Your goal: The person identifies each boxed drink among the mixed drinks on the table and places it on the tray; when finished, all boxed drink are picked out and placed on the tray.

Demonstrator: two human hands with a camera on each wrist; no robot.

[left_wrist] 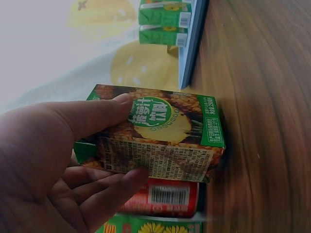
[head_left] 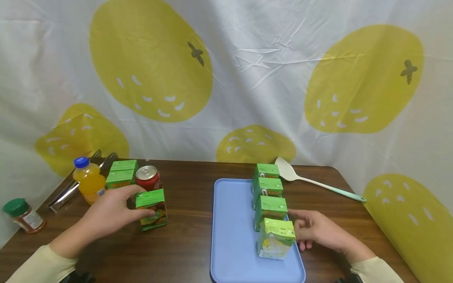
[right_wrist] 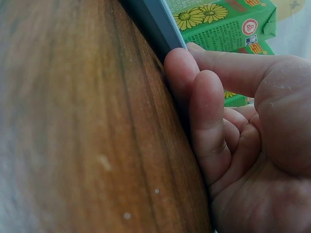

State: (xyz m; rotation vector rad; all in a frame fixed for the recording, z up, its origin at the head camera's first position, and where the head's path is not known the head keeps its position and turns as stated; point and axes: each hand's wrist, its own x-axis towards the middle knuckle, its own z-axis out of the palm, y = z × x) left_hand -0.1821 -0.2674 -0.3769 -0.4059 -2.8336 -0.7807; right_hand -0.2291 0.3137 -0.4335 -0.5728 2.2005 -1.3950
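My left hand (head_left: 113, 210) grips a pineapple juice carton (head_left: 161, 212) with a green top, left of the tray. In the left wrist view the thumb lies on the front of this juice carton (left_wrist: 167, 121), fingers on its far sides; whether its base touches the table I cannot tell. On the right, my right hand (head_left: 327, 232) pinches the right rim of the light blue tray (head_left: 231, 220). The right wrist view has thumb and forefinger at the tray's rim (right_wrist: 155, 29), other fingers curled. Green drink cartons (head_left: 270, 206) and a yellow-green carton (head_left: 276, 243) form a row along that tray's right side.
Behind the left hand stand a red soda can (head_left: 148, 179), two green cartons (head_left: 122, 173) and an orange drink bottle (head_left: 88, 181). Metal tongs (head_left: 67, 195) and a green-capped spice jar (head_left: 26, 216) are farther left. A spatula (head_left: 318, 184) lies back right, before a patterned curtain (head_left: 255, 98).
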